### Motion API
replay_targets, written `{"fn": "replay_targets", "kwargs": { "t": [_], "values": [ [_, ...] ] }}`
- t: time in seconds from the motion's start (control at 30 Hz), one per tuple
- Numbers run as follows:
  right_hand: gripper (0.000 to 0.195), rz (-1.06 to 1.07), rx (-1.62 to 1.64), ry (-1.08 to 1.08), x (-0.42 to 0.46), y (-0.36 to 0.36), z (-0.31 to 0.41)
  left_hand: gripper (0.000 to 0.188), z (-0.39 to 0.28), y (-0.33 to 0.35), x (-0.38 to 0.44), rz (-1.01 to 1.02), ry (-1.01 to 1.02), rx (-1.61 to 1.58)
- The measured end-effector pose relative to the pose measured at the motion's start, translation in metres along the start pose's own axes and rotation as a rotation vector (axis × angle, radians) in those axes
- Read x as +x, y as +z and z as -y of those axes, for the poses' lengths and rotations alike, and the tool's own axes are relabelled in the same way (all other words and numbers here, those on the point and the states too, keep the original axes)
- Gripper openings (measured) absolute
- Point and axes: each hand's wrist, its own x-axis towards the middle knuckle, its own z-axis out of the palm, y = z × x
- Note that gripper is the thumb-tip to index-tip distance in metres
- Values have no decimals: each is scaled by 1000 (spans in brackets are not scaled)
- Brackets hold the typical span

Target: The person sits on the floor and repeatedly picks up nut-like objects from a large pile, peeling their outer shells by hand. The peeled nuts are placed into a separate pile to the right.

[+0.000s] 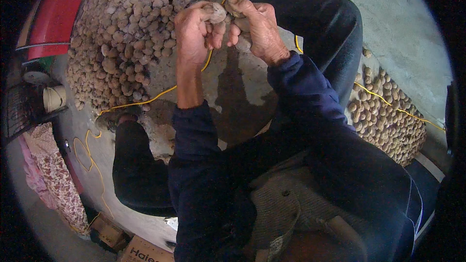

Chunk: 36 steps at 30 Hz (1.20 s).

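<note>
Both of my hands are raised close together at the top middle, above the concrete floor. My left hand (198,25) has its fingers bent around a pale, rounded, lumpy piece (217,12) that looks like a tuber or nut. My right hand (256,25) pinches a brownish, earthy piece (235,9) between thumb and fingers, just beside the left one. Whether the two pieces touch is hard to tell. A large heap of similar round brown pieces (127,32) spreads over the floor beyond my left hand.
A second spread of round pieces (386,116) lies at right. The yellow cord (156,96) crosses the floor between my feet. At left stand a red panel (58,11), a pale container (54,99) and a patterned cloth (56,174); cardboard boxes (145,253) sit at the bottom.
</note>
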Motion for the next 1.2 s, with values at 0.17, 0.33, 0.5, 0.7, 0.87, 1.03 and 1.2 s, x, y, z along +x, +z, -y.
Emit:
{"fn": "replay_targets", "kwargs": {
  "t": [0.17,0.33,0.5,0.7,0.87,1.03,1.2],
  "values": [
    [36,65,10,6,1,-2,0,21,-7,8,-7,-48,52,151],
    [34,93,93,-14,1,0,0,18,15,5,-3,-24,135,-20],
    [34,85,100,-10,1,-2,1,17,12,14,-5,-50,171,-123],
    [35,-22,168,41,4,-3,-2,17,11,15,-5,-68,201,-198],
    [34,-36,197,82,5,-3,-6,16,17,10,0,-35,256,-317],
    [35,-40,189,90,5,-2,-9,14,20,9,0,-53,184,-246],
    [36,-52,168,78,7,-2,-13,22,25,14,-3,-62,131,-199]
  ]
}}
